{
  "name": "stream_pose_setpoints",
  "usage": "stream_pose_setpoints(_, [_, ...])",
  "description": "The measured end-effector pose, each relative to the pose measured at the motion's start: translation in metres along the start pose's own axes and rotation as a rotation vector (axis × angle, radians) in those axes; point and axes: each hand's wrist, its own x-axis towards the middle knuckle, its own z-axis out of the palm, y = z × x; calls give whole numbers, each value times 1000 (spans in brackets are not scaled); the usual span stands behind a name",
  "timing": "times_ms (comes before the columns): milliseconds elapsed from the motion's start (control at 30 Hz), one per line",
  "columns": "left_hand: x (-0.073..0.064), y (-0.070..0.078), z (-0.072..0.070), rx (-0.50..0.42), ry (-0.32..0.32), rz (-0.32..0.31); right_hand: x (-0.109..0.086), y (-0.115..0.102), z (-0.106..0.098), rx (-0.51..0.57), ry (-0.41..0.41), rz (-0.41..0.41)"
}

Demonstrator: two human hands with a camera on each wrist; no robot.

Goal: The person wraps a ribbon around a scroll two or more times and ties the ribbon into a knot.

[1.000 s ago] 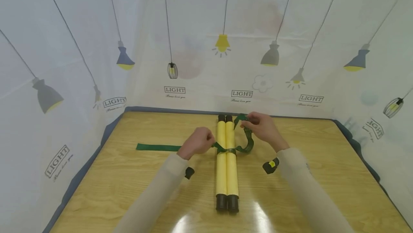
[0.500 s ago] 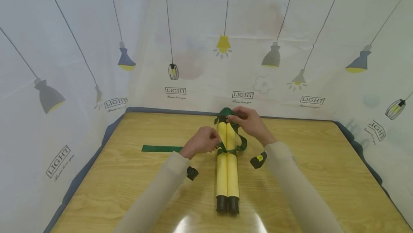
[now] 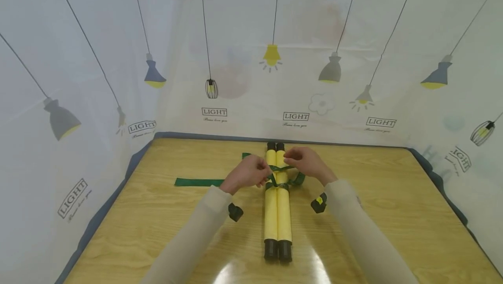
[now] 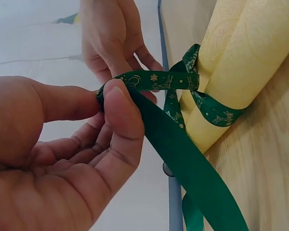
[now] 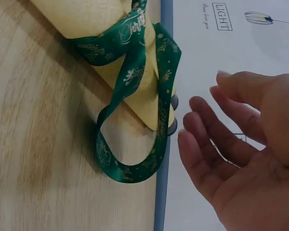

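Note:
Two yellow scrolls (image 3: 271, 214) with black end caps lie side by side on the table, pointing away from me. A green ribbon (image 4: 183, 159) printed with pale figures wraps around their middle. Left of the scrolls, my left hand (image 3: 248, 172) pinches the ribbon between thumb and forefinger; a flat tail trails off to the left. My right hand (image 3: 308, 162) hovers just right of the scrolls with fingers loosely bent and nothing between them. In the right wrist view the ribbon bends into a hanging loop (image 5: 130, 174), apart from that hand's fingertips.
The wooden table (image 3: 373, 214) has a blue-grey edge along its back and sides. White sheeting (image 3: 243, 22) printed with lamps rises behind it. Small black devices show by the left wrist (image 3: 235, 212) and the right wrist (image 3: 318, 203).
My right hand carried a ribbon length leftward over the scrolls' far ends, let it go and came back nearer. That length now crosses the scrolls. My left hand keeps its pinch, slightly further right.

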Motion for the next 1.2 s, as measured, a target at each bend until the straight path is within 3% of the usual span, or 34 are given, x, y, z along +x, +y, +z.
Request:
stream_pose_setpoints(133, [1, 0, 0, -18, -1, 7, -8, -5, -2, 65, -24, -4])
stream_pose_setpoints(267, [2, -2, 1, -42, 6, 12, -16, -12, -2, 163, -163, -56])
stream_pose_setpoints(400, [3, -4, 1, -72, 11, 8, -21, -16, 2, 188, -265, -123])
stream_pose_setpoints(600, [4, -4, 1, -77, 21, 15, -21, -18, 10, 217, -237, -138])
stream_pose_setpoints(967, [9, -9, 0, -122, -2, 56, -21, -16, 20, 272, -186, -60])
stream_pose_setpoints(1200, [15, -26, -14, -123, 89, 29, -27, -19, 16, 278, -182, -60])
